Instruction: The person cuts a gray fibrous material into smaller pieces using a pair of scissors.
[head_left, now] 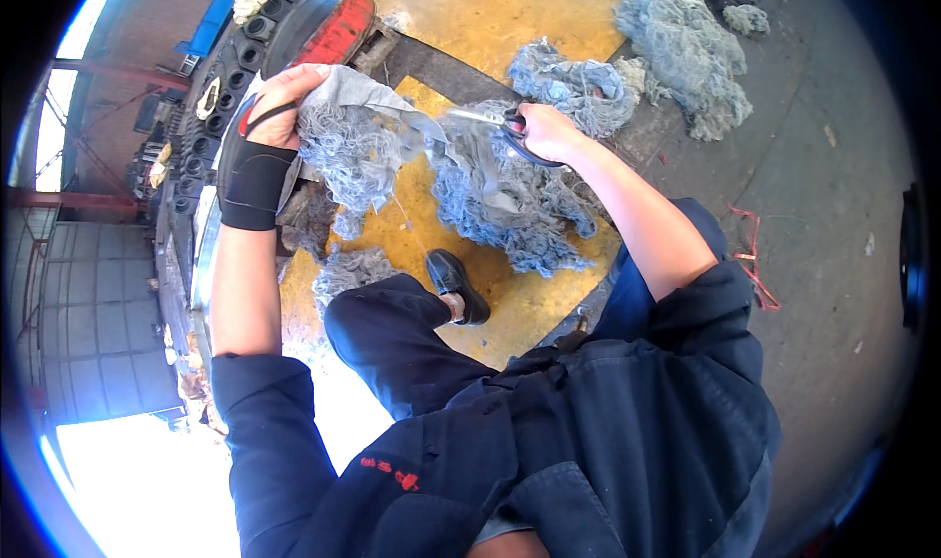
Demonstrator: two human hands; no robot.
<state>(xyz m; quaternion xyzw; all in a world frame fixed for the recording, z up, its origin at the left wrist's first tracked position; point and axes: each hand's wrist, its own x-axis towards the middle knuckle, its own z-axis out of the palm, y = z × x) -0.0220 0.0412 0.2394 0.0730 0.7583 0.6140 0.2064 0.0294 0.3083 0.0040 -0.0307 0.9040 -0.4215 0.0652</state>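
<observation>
My left hand (pixel 277 109), with a black wrist support (pixel 257 187) on it, grips the upper left end of a grey-blue frayed cloth (pixel 365 95). Shaggy loose threads hang from this rag. In my right hand (pixel 551 134) is a pair of scissors (pixel 529 152) with dark handles. Their metal blades point left and reach the stretched cloth between my hands; whether the tips are apart is hard to make out. Below the blades, a large tangle of blue-grey threads (pixel 515 220) hangs or lies over the yellow floor plate (pixel 407 234); its join to the cloth is unclear.
A red round metal container (pixel 343 30) stands beyond my left hand, beside rows of dark ring-shaped metal parts (pixel 257 26). Frayed rag heaps (pixel 686 58) lie at the far right. Red cord (pixel 753 259) rests on the grey floor. My shoe (pixel 457 285) is on the yellow plate.
</observation>
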